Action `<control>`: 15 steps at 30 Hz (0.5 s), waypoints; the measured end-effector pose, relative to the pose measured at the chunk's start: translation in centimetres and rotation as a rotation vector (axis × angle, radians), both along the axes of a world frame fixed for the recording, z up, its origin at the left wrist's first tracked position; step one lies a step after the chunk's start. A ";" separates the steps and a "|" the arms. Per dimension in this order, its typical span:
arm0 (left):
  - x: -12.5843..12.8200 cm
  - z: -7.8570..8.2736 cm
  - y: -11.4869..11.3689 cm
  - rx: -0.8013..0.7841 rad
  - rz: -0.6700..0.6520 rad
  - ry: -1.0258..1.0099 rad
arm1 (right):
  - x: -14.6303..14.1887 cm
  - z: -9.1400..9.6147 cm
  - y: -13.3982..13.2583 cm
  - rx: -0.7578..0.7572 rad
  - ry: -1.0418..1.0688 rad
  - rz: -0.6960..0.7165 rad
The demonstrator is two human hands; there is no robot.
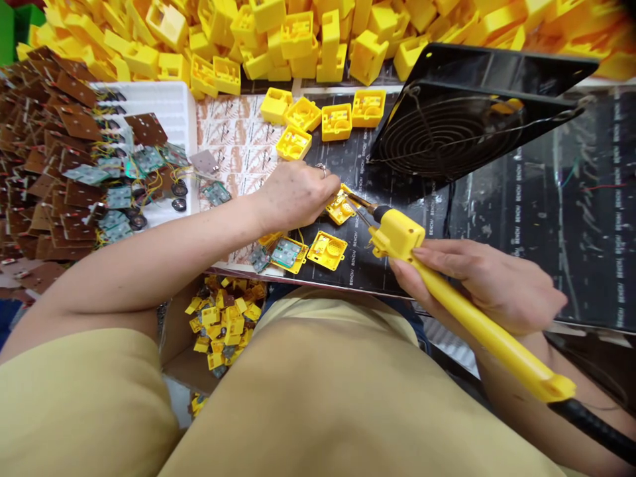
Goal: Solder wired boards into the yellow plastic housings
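Note:
My left hand (pixel 295 195) is closed around a small yellow plastic housing (pixel 340 209) on the black bench mat (pixel 358 165), pinning it down. My right hand (pixel 477 281) grips a yellow soldering iron (pixel 437 278) by its long handle, and the metal tip (pixel 362 211) touches the housing held by the left hand. Two more yellow housings lie just below, one open and empty (pixel 326 250), one with a circuit board inside (pixel 287 254). A black cable leaves the iron's handle at the lower right.
A black fume fan (pixel 462 112) stands tilted at the right rear. Several open yellow housings (pixel 322 119) sit behind the hands, with a big heap (pixel 298 33) beyond. Brown circuit boards (pixel 64 146) pile at left over a white tray (pixel 169 106). A box of finished yellow parts (pixel 223 324) sits below the table edge.

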State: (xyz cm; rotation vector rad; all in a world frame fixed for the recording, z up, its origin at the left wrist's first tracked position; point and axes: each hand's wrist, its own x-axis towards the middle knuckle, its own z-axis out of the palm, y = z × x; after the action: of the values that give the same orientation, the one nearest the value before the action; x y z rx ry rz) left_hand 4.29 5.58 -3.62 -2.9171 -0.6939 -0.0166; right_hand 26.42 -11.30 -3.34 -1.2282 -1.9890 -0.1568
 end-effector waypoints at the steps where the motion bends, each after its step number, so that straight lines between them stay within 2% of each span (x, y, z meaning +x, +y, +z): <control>1: 0.2 0.1 0.0 -0.005 0.004 0.018 | -0.2 0.4 0.3 0.040 -0.036 -0.001; 5: 0.8 0.7 -0.2 0.007 0.002 0.105 | -0.6 1.2 1.0 0.104 -0.095 -0.029; 15: 1.0 1.0 -0.1 -0.046 0.036 0.099 | -0.2 1.0 1.2 0.093 -0.111 0.037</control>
State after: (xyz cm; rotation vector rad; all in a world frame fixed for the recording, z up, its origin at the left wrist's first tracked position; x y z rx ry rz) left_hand 5.28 5.45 -2.65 -2.9251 -0.7398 0.1485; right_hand 26.20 -10.12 -2.33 -1.1444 -2.0739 -0.3014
